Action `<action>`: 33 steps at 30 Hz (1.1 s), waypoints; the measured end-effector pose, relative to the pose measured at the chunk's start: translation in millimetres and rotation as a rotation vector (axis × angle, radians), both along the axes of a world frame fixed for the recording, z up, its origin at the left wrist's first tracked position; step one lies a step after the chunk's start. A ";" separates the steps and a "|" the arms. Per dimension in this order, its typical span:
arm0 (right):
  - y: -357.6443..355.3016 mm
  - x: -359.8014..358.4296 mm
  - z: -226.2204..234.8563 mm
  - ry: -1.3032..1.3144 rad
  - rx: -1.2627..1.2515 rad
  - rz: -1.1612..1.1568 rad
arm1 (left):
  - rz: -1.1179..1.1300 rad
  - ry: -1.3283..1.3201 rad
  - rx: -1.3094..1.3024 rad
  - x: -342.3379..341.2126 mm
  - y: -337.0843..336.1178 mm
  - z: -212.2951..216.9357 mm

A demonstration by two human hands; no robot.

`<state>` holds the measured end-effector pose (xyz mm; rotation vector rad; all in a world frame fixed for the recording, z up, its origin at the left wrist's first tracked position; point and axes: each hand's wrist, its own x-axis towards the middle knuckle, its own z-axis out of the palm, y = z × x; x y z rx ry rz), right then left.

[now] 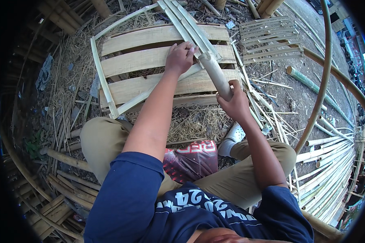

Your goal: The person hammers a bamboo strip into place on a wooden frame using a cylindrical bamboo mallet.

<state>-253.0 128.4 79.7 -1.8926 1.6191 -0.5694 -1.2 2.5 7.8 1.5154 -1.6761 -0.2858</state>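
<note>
My right hand (236, 103) is wrapped around the lower end of a short, thick bamboo tube (215, 75). The tube's far end lies over the near ends of several long split bamboo strips (186, 25). Against the left edge of those strips, my left hand (180, 58) is closed with its fingers curled, seemingly gripping one strip; its fingertips are partly hidden. The strips slant across a low slatted wooden platform (138, 65). Around the platform's left side runs an angular frame of thin pale bamboo strips (98, 67), one of which passes beneath my left forearm.
A small bamboo slat rack (267, 38) lies at the far right. Beyond the platform's right side are a green bamboo pole (312, 84) and a curved pole (323, 81). Many cut poles (326, 174) are stacked at the right. A dark red printed cloth (194, 162) lies between my legs.
</note>
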 end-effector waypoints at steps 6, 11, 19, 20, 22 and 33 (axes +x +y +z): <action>2.7 7.4 -10.6 0.148 -0.095 -0.021 | 0.005 0.009 0.011 -0.3 -1.6 0.3; 3.9 7.8 -13.5 0.200 -0.038 -0.034 | -0.022 -0.013 -0.001 -0.9 -0.7 -0.5; 16.6 22.4 29.3 -0.168 -0.399 -0.150 | 0.025 0.002 0.063 1.9 -1.3 -7.0; 18.6 24.9 34.9 -0.231 -0.488 -0.179 | 0.029 0.000 0.068 4.4 -2.0 -7.8; 13.0 18.6 31.0 0.249 -0.216 -0.050 | 0.000 -0.082 -0.018 -2.2 -5.5 -4.7; 9.0 12.2 -8.6 0.235 -0.091 -0.092 | -0.038 -0.162 0.021 1.2 -4.0 -3.5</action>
